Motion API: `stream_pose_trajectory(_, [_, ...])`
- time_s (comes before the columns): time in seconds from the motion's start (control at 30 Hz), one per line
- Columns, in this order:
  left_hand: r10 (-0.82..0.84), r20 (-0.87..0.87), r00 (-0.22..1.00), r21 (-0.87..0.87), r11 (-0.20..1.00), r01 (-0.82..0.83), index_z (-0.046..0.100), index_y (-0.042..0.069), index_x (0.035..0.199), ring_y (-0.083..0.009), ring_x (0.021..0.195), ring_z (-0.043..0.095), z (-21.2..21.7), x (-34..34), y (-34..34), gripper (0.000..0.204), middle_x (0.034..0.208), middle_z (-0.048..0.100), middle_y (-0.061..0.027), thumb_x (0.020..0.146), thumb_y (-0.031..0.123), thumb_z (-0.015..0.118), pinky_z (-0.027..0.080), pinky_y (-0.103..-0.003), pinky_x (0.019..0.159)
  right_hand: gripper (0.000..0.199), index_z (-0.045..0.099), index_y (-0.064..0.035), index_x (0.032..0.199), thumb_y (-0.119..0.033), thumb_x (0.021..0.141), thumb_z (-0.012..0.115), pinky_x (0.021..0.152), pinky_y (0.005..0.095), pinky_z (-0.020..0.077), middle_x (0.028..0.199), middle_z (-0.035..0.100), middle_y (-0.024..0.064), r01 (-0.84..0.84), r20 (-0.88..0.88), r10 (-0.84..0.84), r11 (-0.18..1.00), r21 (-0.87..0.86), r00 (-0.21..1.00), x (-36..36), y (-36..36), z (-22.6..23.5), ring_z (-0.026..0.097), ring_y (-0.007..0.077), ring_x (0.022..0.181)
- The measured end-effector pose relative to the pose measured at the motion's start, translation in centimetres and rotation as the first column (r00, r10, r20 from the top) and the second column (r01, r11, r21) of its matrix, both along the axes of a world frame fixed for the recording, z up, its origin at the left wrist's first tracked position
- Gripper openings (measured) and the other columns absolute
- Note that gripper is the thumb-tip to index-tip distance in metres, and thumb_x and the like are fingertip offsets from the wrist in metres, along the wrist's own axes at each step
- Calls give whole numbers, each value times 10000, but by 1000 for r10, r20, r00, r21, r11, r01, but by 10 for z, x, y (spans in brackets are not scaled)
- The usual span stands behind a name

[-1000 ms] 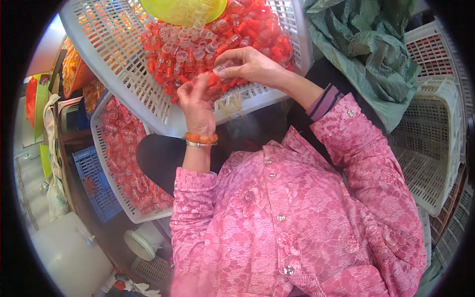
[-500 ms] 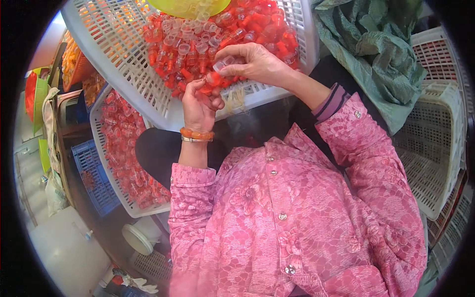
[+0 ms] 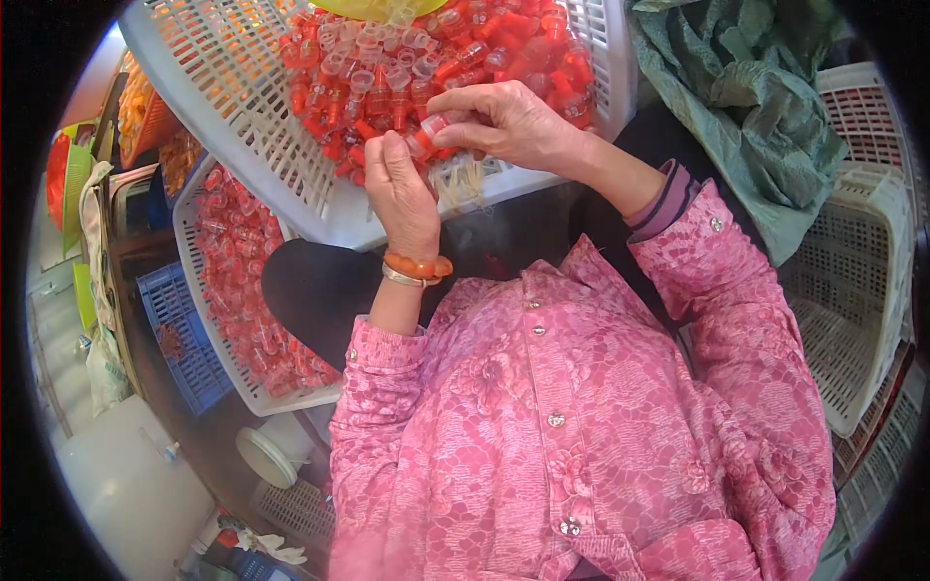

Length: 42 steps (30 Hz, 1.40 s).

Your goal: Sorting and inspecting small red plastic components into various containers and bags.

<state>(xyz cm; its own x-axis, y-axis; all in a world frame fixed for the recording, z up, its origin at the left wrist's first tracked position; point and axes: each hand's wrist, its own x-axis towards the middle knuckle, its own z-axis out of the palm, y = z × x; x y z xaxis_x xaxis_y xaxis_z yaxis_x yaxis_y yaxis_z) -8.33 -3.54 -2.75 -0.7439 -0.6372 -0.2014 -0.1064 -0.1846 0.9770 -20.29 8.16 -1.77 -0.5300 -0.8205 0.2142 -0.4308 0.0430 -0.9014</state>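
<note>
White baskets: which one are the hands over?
The large top basket: left hand and right hand hold a red piece over its near edge; the left basket and right basket sit apart.

Pieces (image 3: 399, 92) in a basket (image 3: 344, 223), crate (image 3: 281, 404) at left, cloth (image 3: 741, 107) at right

Bright, soft light glares at the upper left; straight edges bow toward the black rim, and the pink sleeve (image 3: 373, 455) turns hazy at the bottom.
</note>
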Motion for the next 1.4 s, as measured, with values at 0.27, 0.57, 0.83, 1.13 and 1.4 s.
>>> stream_pose_trajectory(0.27, [-26,-98,995,-464,886,-22,506,3,871,-138,616,482,-5,4,20,283,722,517,-40,979,256,443,411,-266,579,361,637,-8,1026,-342,894,597,537,217,441,724,619,22,-206,479,54,940,271,876,2,5,15,545,70,604])
stream_pose_trajectory(0.57, [118,40,992,-264,959,-103,522,21,817,-140,621,512,-16,10,-1,251,661,529,-54,960,223,480,417,-308,562,315,640,-45,920,-351,914,565,415,206,324,636,557,10,-25,81,27,999,-25,996,23,-10,-2,451,42,483])
stream_pose_trajectory(0.83, [166,-41,985,-650,744,-152,530,22,827,-140,571,501,10,18,28,222,645,533,-49,942,211,515,411,-312,533,300,614,-40,987,-321,946,515,395,207,327,702,589,50,-315,919,130,949,-7,371,11,5,-1,483,68,481])
stream_pose_trajectory(1.13, [328,-182,927,-398,838,-374,532,42,956,-87,623,522,36,49,-48,163,816,558,-24,942,203,514,432,-227,507,325,602,-43,1046,-337,921,541,561,280,456,773,595,79,135,250,-201,957,259,947,-12,-12,-9,598,153,637])
stream_pose_trajectory(1.4, [620,-383,685,-432,535,-726,503,27,1005,-128,684,540,56,96,-146,185,898,544,-66,924,192,515,447,-239,531,346,559,-93,1144,-197,815,573,720,432,503,941,571,158,380,-825,-204,925,15,527,-78,-67,-59,597,329,865])
